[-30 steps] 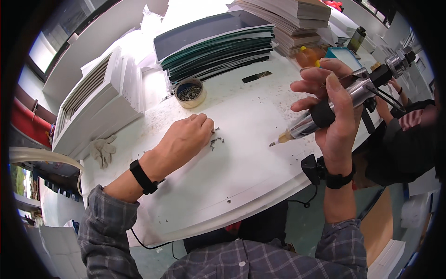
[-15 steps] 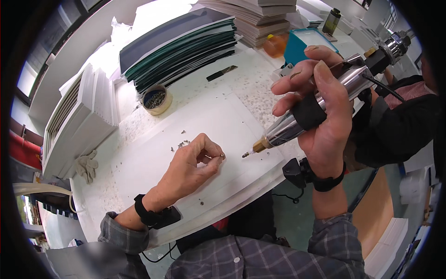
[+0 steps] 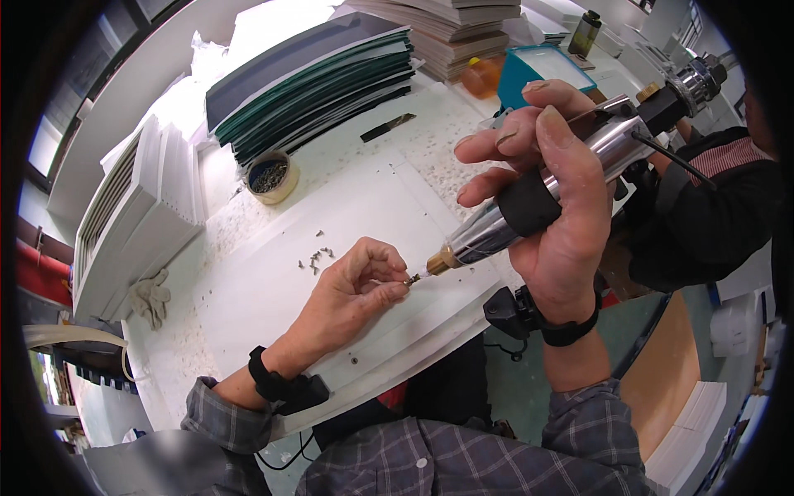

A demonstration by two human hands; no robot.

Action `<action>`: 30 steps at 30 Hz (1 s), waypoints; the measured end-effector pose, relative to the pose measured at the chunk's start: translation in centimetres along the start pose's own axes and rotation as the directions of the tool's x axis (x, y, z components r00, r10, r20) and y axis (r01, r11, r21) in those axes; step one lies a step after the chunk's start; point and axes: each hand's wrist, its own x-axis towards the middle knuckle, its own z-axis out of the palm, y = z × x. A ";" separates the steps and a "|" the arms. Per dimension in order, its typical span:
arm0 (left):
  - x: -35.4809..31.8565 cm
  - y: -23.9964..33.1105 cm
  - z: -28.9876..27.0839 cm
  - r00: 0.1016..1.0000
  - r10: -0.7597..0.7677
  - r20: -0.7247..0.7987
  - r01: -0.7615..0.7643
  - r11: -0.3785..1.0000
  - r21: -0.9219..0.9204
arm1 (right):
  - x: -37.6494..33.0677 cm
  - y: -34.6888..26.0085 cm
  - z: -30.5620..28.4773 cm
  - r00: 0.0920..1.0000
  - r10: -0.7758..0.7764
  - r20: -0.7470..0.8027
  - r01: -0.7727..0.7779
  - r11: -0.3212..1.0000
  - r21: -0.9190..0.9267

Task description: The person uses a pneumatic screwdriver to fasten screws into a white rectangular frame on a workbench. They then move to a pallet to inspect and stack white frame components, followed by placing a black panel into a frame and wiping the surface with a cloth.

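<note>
My right hand (image 3: 566, 215) is wrapped round a silver power screwdriver (image 3: 490, 235) with a black band and brass-coloured nose. The tool tilts down to the left. At its tip, the thumb and forefinger of my left hand (image 3: 351, 285) pinch a tiny metal screw (image 3: 409, 282). Tip and screw meet just above the white board (image 3: 273, 306); the fingertips partly hide the contact. Beside my left knuckles lie several loose screws (image 3: 315, 258). A round tub (image 3: 285, 188) full of small screws stands farther back.
Green-edged grey sheets (image 3: 310, 91) are stacked at the back, with white panels (image 3: 136, 219) at left. A dark blade (image 3: 387, 128), a crumpled glove (image 3: 149, 299), a teal box (image 3: 514, 76) and an orange bottle (image 3: 482, 79) lie around. Another person (image 3: 703, 215) is close at right.
My right hand has brought the screwdriver left and slightly down, so its tip now meets the screw at my left fingertips. My left hand has shifted slightly right.
</note>
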 end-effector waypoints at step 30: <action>2.1 1.2 2.6 0.996 0.068 0.051 -0.084 0.901 0.425 | 0.3 -0.3 -0.3 0.991 0.048 0.121 -0.035 0.994 -0.105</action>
